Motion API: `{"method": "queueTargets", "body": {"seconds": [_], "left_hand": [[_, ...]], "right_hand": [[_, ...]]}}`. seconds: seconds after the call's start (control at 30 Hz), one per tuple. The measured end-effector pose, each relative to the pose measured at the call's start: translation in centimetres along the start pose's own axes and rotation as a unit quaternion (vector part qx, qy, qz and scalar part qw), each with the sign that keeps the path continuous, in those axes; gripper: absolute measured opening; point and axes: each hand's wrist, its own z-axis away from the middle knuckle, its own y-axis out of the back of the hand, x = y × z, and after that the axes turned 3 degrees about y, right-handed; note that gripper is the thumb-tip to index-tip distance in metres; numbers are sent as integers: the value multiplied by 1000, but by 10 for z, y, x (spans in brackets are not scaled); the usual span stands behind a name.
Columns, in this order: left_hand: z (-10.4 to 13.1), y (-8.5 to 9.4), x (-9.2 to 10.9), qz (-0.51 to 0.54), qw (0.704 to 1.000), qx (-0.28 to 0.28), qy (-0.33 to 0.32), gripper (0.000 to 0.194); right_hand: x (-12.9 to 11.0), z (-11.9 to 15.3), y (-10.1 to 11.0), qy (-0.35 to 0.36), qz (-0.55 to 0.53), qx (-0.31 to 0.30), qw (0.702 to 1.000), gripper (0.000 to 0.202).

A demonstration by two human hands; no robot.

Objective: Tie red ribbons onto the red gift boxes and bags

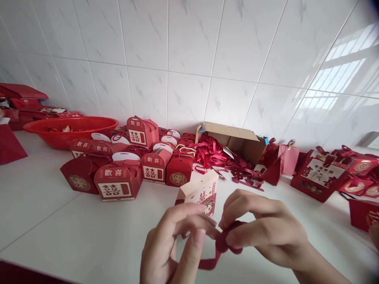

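My right hand (pixel 263 225) is closed, its thumb and fingers pinching a dark red ribbon piece (pixel 222 242) with a rounded, flower-like end. A strip of it loops down and runs left behind my left thumb. My left hand (pixel 174 248) is half curled, its thumb apart from the fingers. Its fingertips reach the left edge of the ribbon piece; whether the hidden fingers touch the strip I cannot tell. Just behind both hands stands a pink and red gift box (pixel 204 193) with a pale raised flap, its lower part hidden by my left hand.
Several red gift boxes (pixel 118 183) stand at left centre before a red plastic basin (pixel 71 122). An open cardboard carton (pixel 231 130) lies behind, red ribbons (pixel 211 152) spilling from it. More red gift bags (pixel 319 177) stand at right. A tiled wall (pixel 189 51) closes the back.
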Motion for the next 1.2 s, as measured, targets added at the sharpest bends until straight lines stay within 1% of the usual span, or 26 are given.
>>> {"method": "queueTargets", "body": {"seconds": [0.03, 0.1, 0.2, 0.27, 0.33, 0.4, 0.53, 0.67, 0.83, 0.9, 1.03, 1.2], "left_hand": [[-2, 4, 0, -7, 1000, -24, -7, 22], [-8, 10, -2, -20, 994, -89, -51, 32], [-19, 16, -3, -11, 974, -189, -125, 32], [-24, 18, -3, -12, 964, -214, -155, 29], [-26, 19, -4, -34, 960, -214, -175, 27], [-26, 19, -4, -62, 957, -220, -180, 25], [-23, 22, -3, -117, 954, -235, -144, 19], [-19, 26, -1, -161, 948, -254, -101, 16], [-20, 27, 1, -183, 941, -268, -97, 18], [-22, 26, 0, -180, 943, -262, -103, 18], [-21, 25, -2, -180, 948, -227, -127, 17], [-21, 26, -7, -162, 958, -211, -108, 16]], "right_hand": [[0, -1, 0, -10, -9, -11, 1000, 21], [0, -3, -1, -29, -35, -28, 999, 21], [1, -3, -3, -44, -75, -38, 995, 21], [2, -2, -3, -49, -83, -35, 995, 20], [3, -1, -4, -54, -91, -32, 994, 20], [4, -1, -5, -61, -103, -34, 992, 20], [4, 2, -7, -72, -90, -35, 993, 19], [3, 4, -6, -82, -70, -62, 992, 20], [3, 4, -5, -72, -42, -110, 991, 21], [2, 3, -5, -69, -39, -112, 990, 22], [1, 4, -6, -74, -26, -92, 993, 24], [4, 9, -11, -80, -9, -75, 994, 27]]}}
